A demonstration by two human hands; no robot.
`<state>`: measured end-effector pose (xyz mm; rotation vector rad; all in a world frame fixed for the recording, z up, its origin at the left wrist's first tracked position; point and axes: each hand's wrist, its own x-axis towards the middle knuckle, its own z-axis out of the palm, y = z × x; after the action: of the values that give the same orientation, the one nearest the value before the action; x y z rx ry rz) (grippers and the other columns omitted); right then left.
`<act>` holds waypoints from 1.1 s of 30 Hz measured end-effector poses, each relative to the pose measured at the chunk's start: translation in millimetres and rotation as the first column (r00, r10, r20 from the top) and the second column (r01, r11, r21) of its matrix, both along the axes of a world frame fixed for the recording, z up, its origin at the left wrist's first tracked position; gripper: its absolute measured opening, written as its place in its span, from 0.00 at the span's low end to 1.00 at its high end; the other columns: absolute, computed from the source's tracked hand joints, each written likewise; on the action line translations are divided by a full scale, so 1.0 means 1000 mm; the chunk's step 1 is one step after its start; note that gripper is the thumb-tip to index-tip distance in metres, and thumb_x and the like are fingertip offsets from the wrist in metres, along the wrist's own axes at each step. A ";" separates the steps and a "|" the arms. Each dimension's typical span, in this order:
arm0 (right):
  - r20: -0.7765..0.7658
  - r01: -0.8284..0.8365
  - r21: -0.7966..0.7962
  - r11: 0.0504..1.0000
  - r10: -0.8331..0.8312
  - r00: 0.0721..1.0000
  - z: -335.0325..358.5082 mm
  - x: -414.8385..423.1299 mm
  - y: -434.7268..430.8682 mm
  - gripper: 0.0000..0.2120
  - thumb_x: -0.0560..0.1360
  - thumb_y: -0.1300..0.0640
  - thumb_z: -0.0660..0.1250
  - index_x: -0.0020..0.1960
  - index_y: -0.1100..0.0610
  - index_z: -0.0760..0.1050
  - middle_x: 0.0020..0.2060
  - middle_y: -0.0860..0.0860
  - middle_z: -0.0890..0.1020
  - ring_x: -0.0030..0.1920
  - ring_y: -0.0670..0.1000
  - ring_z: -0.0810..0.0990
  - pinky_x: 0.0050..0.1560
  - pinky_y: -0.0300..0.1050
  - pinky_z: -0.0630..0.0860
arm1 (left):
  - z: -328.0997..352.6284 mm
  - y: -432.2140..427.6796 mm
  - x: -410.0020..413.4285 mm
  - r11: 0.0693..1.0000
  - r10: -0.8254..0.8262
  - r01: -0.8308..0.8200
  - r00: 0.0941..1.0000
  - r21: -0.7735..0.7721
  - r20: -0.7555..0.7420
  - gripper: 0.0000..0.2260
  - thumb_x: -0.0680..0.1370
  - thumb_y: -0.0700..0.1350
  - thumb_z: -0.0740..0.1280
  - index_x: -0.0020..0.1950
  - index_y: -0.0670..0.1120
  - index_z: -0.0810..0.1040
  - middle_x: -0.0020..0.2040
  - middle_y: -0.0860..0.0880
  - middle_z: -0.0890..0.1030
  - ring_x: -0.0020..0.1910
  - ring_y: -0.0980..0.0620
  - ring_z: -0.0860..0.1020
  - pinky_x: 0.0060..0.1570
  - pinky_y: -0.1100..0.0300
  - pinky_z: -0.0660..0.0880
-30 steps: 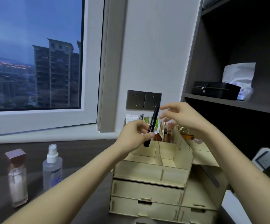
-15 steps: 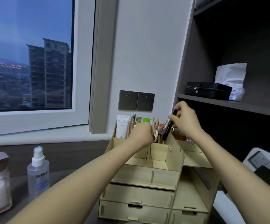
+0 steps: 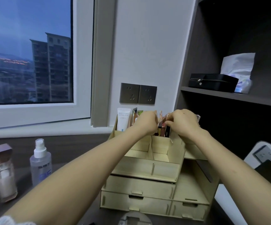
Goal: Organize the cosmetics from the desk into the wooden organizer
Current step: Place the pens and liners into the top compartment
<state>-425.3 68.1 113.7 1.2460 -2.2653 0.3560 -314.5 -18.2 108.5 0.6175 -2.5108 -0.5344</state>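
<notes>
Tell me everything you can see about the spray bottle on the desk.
The spray bottle is a clear, plastic-looking cylinder with a white pump sprayer and no cap, and dark and blue print on its front. It stands upright on the dark desk, between the rose-capped bottle and the wooden organizer, apart from both. Nothing touches it.

1 head view: faces forward, slightly down, near wooden organizer (image 3: 141, 184); window (image 3: 29, 54) at left.

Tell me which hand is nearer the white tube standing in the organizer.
Left. The left hand sits just right of the white tube, close beside it; the right hand is farther right, beyond the left hand.
</notes>
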 end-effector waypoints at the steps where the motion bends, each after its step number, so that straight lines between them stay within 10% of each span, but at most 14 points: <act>1: -0.032 -0.005 -0.025 1.000 0.004 0.999 0.000 0.004 0.001 0.10 0.76 0.51 0.64 0.49 0.50 0.83 0.45 0.50 0.85 0.51 0.54 0.79 0.45 0.46 0.75 | 0.000 0.000 0.002 1.000 -0.009 0.009 1.000 0.001 0.011 0.16 0.70 0.28 0.57 0.51 0.35 0.81 0.53 0.38 0.82 0.53 0.42 0.78 0.48 0.54 0.76; 10: -0.030 -0.210 -0.242 0.947 0.209 0.977 -0.002 0.095 0.037 0.09 0.75 0.55 0.64 0.46 0.51 0.83 0.42 0.50 0.85 0.48 0.55 0.79 0.45 0.45 0.72 | 0.000 0.002 0.041 0.989 -0.085 0.085 0.996 0.122 -0.004 0.08 0.72 0.31 0.60 0.38 0.38 0.78 0.38 0.43 0.78 0.40 0.46 0.76 0.45 0.53 0.76; 15: 0.028 -0.418 -0.262 0.870 0.439 0.898 -0.044 0.162 0.059 0.06 0.73 0.57 0.67 0.43 0.51 0.84 0.38 0.47 0.85 0.41 0.51 0.80 0.40 0.43 0.72 | -0.002 0.006 0.089 0.989 -0.076 0.088 0.991 0.115 -0.106 0.14 0.73 0.30 0.57 0.49 0.39 0.81 0.46 0.46 0.79 0.44 0.50 0.76 0.45 0.56 0.78; 21: 0.237 -0.590 0.275 0.759 0.541 0.807 -0.135 0.204 0.019 0.12 0.76 0.55 0.63 0.57 0.55 0.79 0.54 0.53 0.82 0.57 0.57 0.76 0.55 0.50 0.73 | -0.023 0.007 0.173 0.998 0.023 -0.012 0.986 0.070 -0.166 0.11 0.75 0.34 0.61 0.48 0.42 0.82 0.43 0.48 0.81 0.40 0.55 0.79 0.43 0.68 0.75; 33: 0.329 -0.586 0.457 0.669 0.485 0.810 -0.189 0.197 -0.026 0.06 0.75 0.58 0.65 0.51 0.59 0.76 0.53 0.57 0.78 0.54 0.57 0.74 0.51 0.47 0.67 | -0.144 -0.020 0.271 0.958 0.207 -0.273 0.867 0.084 0.454 0.10 0.75 0.41 0.64 0.54 0.42 0.81 0.54 0.45 0.82 0.52 0.50 0.79 0.42 0.68 0.66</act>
<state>-228.2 42.6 -74.8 2.2914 -2.1628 0.0112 -43.4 -37.9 -35.1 1.2132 -2.7628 -0.5334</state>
